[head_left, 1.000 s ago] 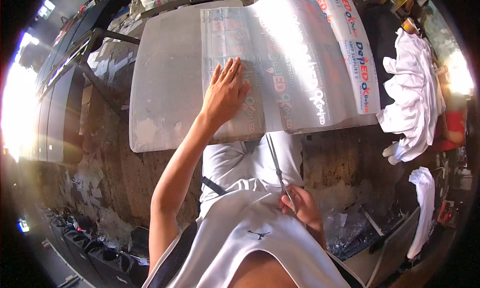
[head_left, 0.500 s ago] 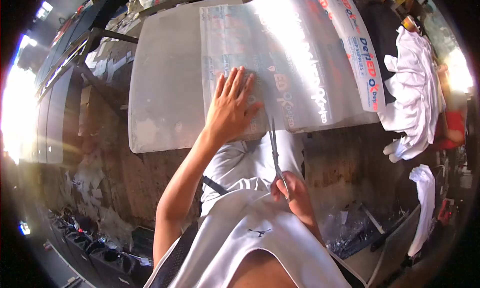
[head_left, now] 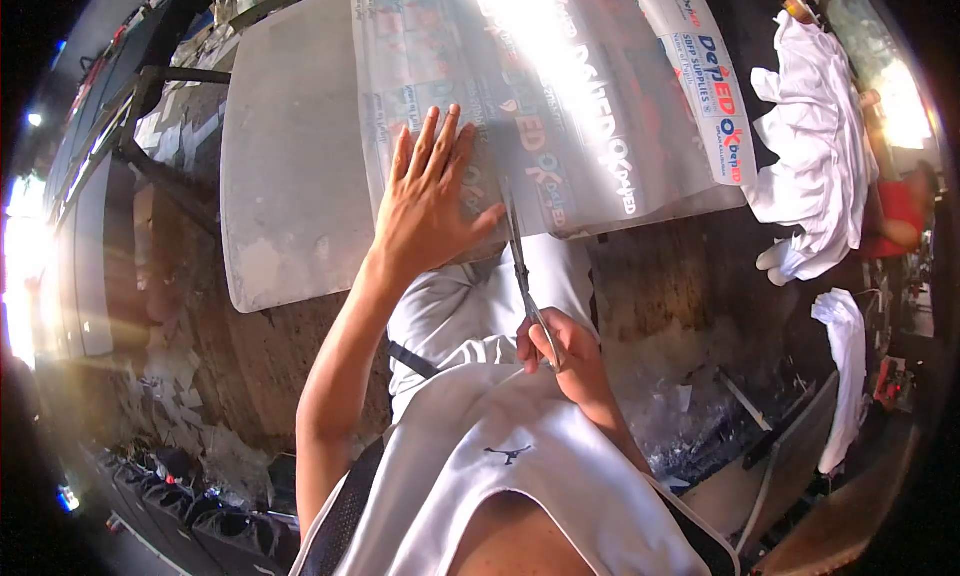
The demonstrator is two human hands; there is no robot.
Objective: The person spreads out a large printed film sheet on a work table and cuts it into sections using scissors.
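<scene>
A clear printed plastic sheet (head_left: 620,116) with red and blue lettering lies over a grey board (head_left: 285,186) in front of me. My left hand (head_left: 428,206) rests flat on the sheet near its front edge, fingers spread. Just right of its thumb is a pair of long metal scissors (head_left: 521,274), pointing away from me. My right hand (head_left: 575,356) grips the scissors by the handles, close to my shirt. The blades reach over the sheet's front edge; how far they are open is hard to see.
White crumpled cloth (head_left: 812,146) hangs right of the board, with another white strip (head_left: 842,376) below it. Someone in red (head_left: 895,221) is partly visible at the far right. A dark metal frame (head_left: 135,116) stands at the left.
The scissors and my right hand have moved slightly forward, with the blades farther over the sheet. My left hand stays flat on it. The whole view has shifted and tilted a little.
</scene>
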